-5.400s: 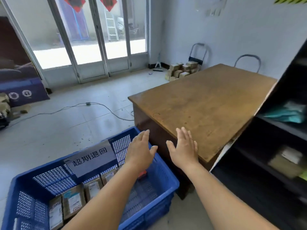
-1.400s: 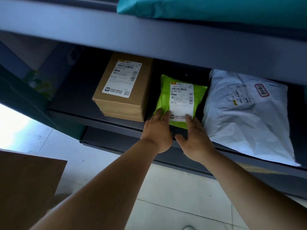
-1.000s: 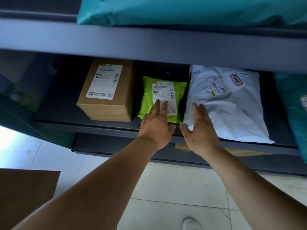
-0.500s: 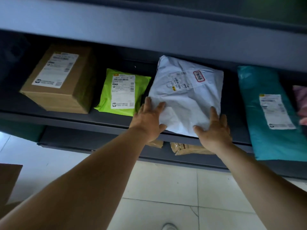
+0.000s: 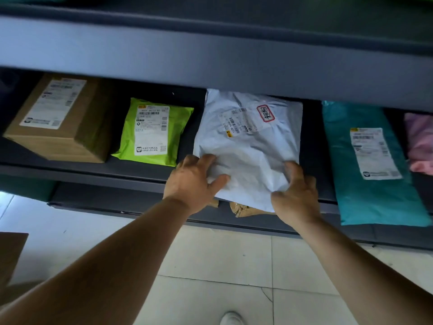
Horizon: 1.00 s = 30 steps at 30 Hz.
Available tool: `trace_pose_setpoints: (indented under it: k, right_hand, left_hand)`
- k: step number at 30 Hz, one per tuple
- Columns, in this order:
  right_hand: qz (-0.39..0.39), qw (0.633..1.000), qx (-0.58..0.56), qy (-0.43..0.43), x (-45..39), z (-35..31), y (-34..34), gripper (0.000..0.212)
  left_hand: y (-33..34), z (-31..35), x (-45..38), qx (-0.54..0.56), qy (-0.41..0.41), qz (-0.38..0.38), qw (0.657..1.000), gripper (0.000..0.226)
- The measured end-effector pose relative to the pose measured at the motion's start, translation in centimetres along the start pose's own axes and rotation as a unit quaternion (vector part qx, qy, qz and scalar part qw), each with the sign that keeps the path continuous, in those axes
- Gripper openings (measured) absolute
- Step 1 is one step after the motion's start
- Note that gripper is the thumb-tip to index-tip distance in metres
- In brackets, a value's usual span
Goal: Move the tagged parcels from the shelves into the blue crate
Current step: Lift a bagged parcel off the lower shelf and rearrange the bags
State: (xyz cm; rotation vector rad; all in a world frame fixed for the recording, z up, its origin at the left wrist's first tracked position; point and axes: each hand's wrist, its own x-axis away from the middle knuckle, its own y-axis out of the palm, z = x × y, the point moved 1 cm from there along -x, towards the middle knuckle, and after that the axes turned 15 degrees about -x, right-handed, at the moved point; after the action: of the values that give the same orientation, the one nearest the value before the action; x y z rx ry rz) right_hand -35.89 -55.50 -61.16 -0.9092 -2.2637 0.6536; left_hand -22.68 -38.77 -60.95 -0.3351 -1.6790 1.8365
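Note:
A white plastic parcel (image 5: pixel 248 146) with a red-bordered tag lies on the dark shelf (image 5: pixel 131 170), its near edge hanging over the shelf's front. My left hand (image 5: pixel 194 181) grips its near left corner and my right hand (image 5: pixel 295 193) grips its near right corner, crumpling the plastic. Left of it sit a lime green parcel (image 5: pixel 152 132) and a brown cardboard box (image 5: pixel 58 118), both with plain white labels. A teal parcel (image 5: pixel 370 165) lies to the right. The blue crate is out of view.
A pink parcel (image 5: pixel 419 141) shows at the far right edge. A brown paper parcel (image 5: pixel 246 208) lies on the lower shelf under my hands. The shelf above (image 5: pixel 210 57) overhangs the parcels. Tiled floor (image 5: pixel 210 266) and a wooden table corner (image 5: pixel 9 254) are below.
My hands left the green parcel, moved right onto the white parcel, and have closed on its near corners; the parcel has slid slightly toward me.

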Motion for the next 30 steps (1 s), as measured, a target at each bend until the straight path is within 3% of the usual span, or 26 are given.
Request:
trace_pose_setpoints:
  k: [3, 9, 19, 30]
  right_hand:
    - [0.033, 0.999, -0.035, -0.001, -1.4, -0.8, 0.1, 0.083]
    - [0.006, 0.998, -0.051, 0.036, -6.0, -1.6, 0.3, 0.093]
    - [0.003, 0.999, -0.033, -0.039, -3.1, -1.0, 1.6, 0.087]
    - [0.014, 0.991, -0.024, -0.133, 11.4, -4.0, 1.4, 0.074]
  left_hand:
    - [-0.9, 0.6, -1.9, 0.025, -0.028, 0.005, 0.999, 0.065]
    - [-0.6, 0.9, -5.7, 0.066, -0.072, -0.106, 0.989, 0.093]
    - [0.5, 2.1, -1.9, 0.103, -0.091, -0.031, 0.99, 0.084]
    - [-4.3, 0.3, 11.1, 0.095, -0.111, -0.004, 0.989, 0.078]
